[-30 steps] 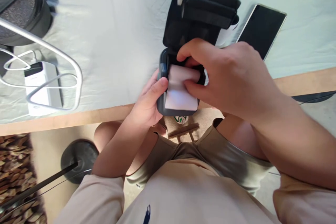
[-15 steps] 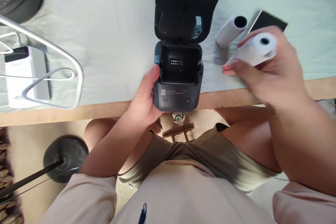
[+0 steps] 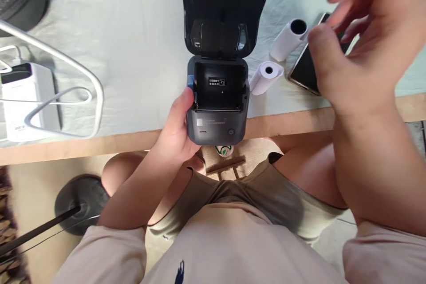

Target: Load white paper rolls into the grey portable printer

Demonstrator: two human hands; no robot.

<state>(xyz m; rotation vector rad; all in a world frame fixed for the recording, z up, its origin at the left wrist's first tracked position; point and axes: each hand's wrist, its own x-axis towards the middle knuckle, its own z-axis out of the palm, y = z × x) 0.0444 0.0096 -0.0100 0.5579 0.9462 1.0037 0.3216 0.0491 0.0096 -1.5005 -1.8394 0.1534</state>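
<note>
Mid-swap of paper in a small label printer (image 3: 217, 102), by the look of it: lid tipped back toward the top centre of the frame, paper bay bare, only a small sticker on its back wall. Left hand (image 3: 176, 128) grasping the printer's left flank at centre, thumb up by the hinge, holding the body on the table edge (image 3: 126, 144). Right hand (image 3: 353, 53) raised at upper right, fingers loose and spread, gripping nothing, hanging above a phone (image 3: 304, 71). Two paper rolls on the pale cloth (image 3: 133, 44) to the right of the printer: the nearer roll (image 3: 266, 76) just beside the casing, the farther roll (image 3: 289, 39) beyond it, close to the phone. Next move probably calls for taking one roll and seating it squarely in the bay. At left, a white power bank (image 3: 25, 102) with cable and a metal loop, well apart, blocking nothing
</note>
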